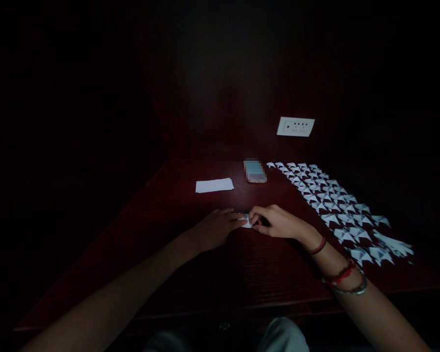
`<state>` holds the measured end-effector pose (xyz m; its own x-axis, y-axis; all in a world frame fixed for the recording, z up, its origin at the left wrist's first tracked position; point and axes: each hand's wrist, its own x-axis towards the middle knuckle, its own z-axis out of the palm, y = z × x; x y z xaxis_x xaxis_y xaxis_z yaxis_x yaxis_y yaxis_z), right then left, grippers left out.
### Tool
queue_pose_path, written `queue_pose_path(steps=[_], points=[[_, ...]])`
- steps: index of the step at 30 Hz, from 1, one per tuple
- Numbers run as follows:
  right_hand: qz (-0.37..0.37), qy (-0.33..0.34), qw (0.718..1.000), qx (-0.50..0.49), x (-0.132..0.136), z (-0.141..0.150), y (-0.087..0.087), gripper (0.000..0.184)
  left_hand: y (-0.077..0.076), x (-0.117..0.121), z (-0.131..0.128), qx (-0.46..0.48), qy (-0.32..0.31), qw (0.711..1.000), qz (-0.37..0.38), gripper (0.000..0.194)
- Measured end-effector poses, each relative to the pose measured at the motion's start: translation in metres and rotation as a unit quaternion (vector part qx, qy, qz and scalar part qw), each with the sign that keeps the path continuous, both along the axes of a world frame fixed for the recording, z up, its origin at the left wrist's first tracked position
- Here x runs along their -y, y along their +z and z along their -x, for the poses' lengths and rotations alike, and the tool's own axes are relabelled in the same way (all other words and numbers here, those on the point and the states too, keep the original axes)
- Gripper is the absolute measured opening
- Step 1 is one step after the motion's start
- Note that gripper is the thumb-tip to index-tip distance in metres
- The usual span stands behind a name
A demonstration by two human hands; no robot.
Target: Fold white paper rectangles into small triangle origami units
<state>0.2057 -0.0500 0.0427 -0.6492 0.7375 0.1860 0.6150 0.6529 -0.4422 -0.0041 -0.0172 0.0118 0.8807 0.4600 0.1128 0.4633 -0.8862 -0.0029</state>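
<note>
A small white piece of folded paper [246, 222] lies on the dark red table between my two hands. My left hand [220, 226] reaches in from the left with fingers stretched out, its fingertips resting on the paper's left part. From the other side, my right hand [273, 220] has its fingers curled, thumb and forefinger at the paper's right edge. Part of the paper is hidden under the fingers. Beyond my left hand lies a stack of white paper slips [214, 185].
A phone [255, 170] with a blurred screen lies near the back. Rows of folded paper shapes [326, 198] run down the right side, with a bundle of narrow paper pieces [393, 243] near them. A power socket [296, 126] is on the back panel. The surroundings are dark.
</note>
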Motion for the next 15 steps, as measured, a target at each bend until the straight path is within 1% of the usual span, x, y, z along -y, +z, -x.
queue_pose_path(steps=[6,10,15], points=[[-0.072,0.002,0.996,0.045,-0.0049,-0.0058,-0.0027,0.026,0.0012,0.0027,-0.0013,0.005,0.014,1.0,0.007,0.052],[-0.078,0.009,0.994,0.079,-0.0064,-0.0063,-0.0066,0.027,0.0014,0.003,-0.0008,0.008,0.01,1.0,0.01,0.049],[-0.091,0.01,0.991,0.101,-0.005,-0.0034,-0.0039,0.028,0.0007,0.0026,-0.0017,0.013,0.015,1.0,0.007,0.048]])
